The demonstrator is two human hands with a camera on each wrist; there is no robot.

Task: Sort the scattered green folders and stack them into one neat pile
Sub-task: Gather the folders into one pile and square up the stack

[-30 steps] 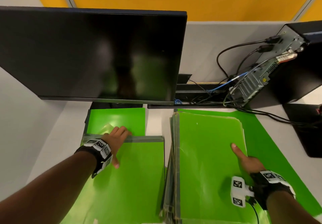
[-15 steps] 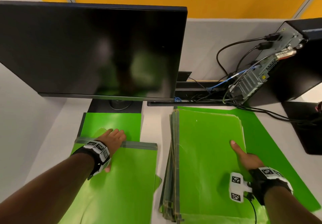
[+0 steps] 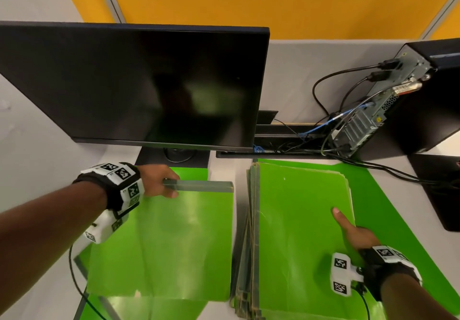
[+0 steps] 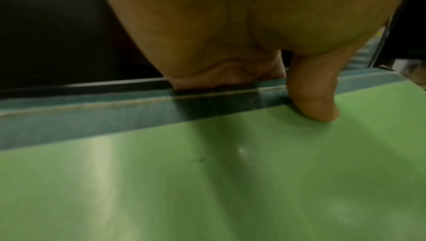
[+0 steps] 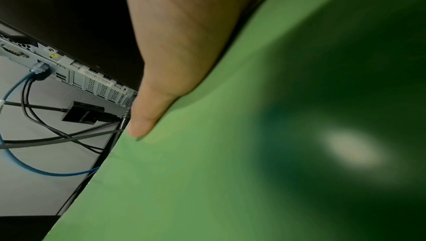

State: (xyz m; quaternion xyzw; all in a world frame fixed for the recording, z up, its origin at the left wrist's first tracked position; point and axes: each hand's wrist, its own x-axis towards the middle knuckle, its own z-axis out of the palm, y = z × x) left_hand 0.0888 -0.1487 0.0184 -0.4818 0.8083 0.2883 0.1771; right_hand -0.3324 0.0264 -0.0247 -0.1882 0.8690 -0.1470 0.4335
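Left hand (image 3: 159,182) pinches the dark spine strip of the left green folder (image 3: 169,245): fingers curled over its far edge, thumb (image 4: 315,99) on the cover. Right hand (image 3: 358,235) grips the right edge of the folder stack (image 3: 298,232), thumb on top, fingers hidden beneath. Folder lies just left of stack on the table (image 3: 49,170), both forearms reaching forward.

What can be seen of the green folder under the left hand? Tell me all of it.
The green folder is a glossy, bright green card cover with a dull grey-green spine strip along its far edge. It lies on other green folders in front of the monitor base, left of the pile. The left hand grips the spine's left end, thumb on the cover and fingers behind.
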